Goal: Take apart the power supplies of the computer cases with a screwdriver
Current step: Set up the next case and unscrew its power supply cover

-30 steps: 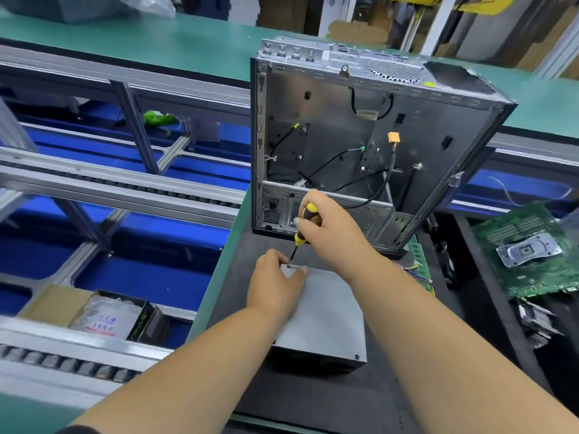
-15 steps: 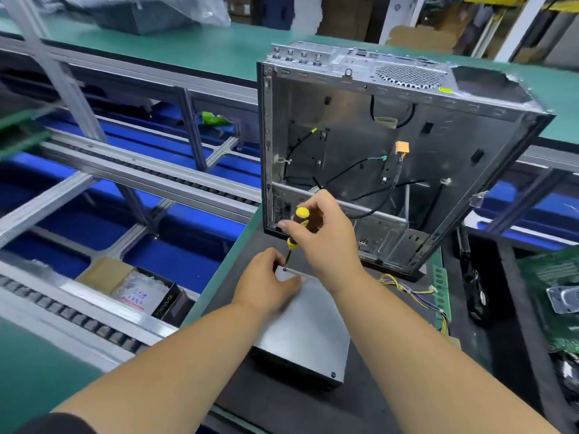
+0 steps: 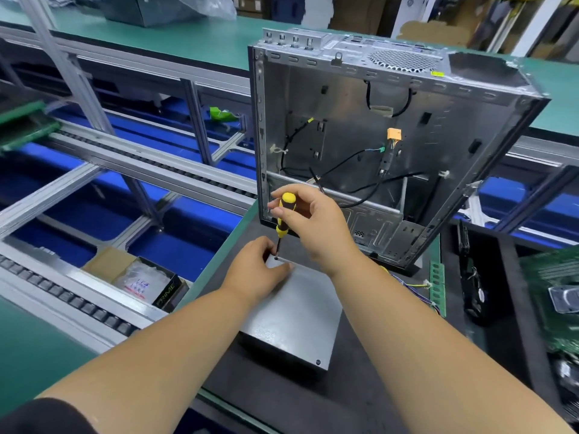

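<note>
power supply (image 3: 294,311) under screwdriver (image 3: 284,219)

"PRIME" on black box (image 3: 167,292)
</note>
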### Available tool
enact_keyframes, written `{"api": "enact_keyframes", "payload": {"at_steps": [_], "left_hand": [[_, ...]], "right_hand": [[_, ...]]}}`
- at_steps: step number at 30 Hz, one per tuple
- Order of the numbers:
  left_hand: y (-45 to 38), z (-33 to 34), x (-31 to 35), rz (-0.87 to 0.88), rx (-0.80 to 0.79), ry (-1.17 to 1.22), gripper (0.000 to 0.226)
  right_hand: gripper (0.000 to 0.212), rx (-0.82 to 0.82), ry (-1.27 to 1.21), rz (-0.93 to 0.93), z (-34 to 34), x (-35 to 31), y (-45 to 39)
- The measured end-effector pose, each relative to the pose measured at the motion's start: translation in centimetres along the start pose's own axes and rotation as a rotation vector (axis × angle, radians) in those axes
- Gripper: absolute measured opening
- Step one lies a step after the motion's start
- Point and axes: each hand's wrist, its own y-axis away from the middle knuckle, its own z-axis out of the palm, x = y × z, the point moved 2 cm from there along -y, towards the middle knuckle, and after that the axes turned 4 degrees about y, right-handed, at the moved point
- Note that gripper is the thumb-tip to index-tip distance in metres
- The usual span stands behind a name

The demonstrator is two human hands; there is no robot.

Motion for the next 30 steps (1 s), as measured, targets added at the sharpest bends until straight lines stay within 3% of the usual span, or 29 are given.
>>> {"api": "enact_keyframes", "payload": {"at_steps": [5,10,17,26,30], "left_hand": [[0.1,0.1,0.0,-0.002,-0.020,0.064,0.029],[0.2,0.1,0.2,-0.013,-0.039,0.113,0.025],[0.1,-0.3,-0.2,-0.026,-0.075,0.137,0.019],[-0.1,-0.1,-0.1,-0.015,-0.098,0.114,0.022],[-0.3,-0.3,0.0,-0.010,-0.106,0.120,0.026]], "right_hand": [[0.025,-0.099,-0.174,0.029,1.4,0.8,0.8],[0.018,0.014,-0.314,0.062,2.6,1.1,0.4],[0.013,0.101,-0.294,0.085,3.0,0.7,-0.5],[0.030,0.221,-0.328,0.124,4.2,0.2,-0.9],[0.018,0.221,-0.353,0.108,4.6,0.2,-1.1]]}}
